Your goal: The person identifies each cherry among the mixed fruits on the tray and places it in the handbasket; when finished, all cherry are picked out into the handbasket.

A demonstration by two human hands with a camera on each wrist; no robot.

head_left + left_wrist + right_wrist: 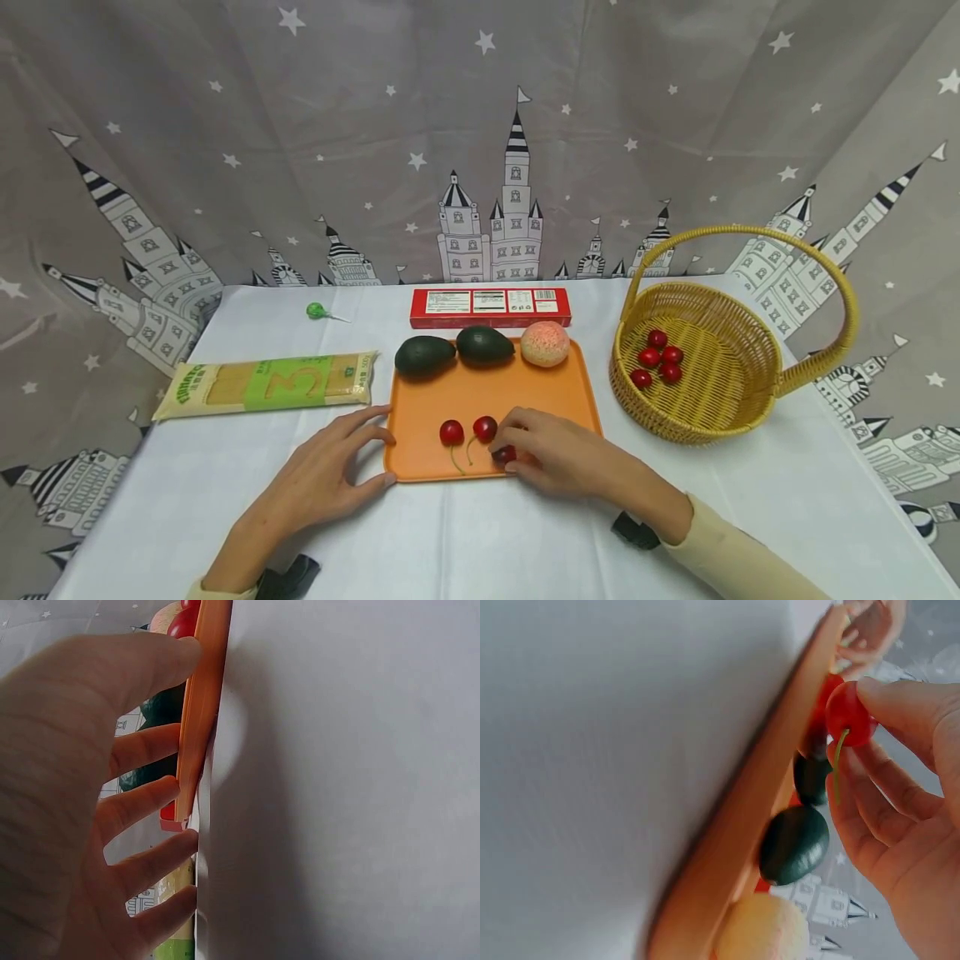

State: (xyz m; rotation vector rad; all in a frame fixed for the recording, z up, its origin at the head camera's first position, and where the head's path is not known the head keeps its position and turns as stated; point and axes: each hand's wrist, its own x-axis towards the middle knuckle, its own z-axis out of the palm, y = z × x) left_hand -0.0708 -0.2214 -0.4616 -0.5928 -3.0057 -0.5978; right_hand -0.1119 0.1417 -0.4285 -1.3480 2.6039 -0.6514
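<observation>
Between the thumb and fingers of my right hand [558, 454] is a red cherry [850, 712], its green stem hanging down in the right wrist view. The hand is over the front right part of an orange tray [416, 408]. Two more stemmed cherries, one left [452, 432] and one nearer the hand [485, 428], lie on the tray. My left hand [318, 471] rests at the tray's left side, thumb and some fingertips touching its rim, fingers spread. Along the tray's back edge sit two dark green avocados [425, 356] and a pale pink peach [545, 344].
Right of the tray stands a yellow wicker basket [720, 375] with a tall handle and several cherries [649, 357] inside. A noodle packet [277, 384] lies to the left, a green lollipop [316, 311] beyond it. Behind the tray is a red box [490, 308].
</observation>
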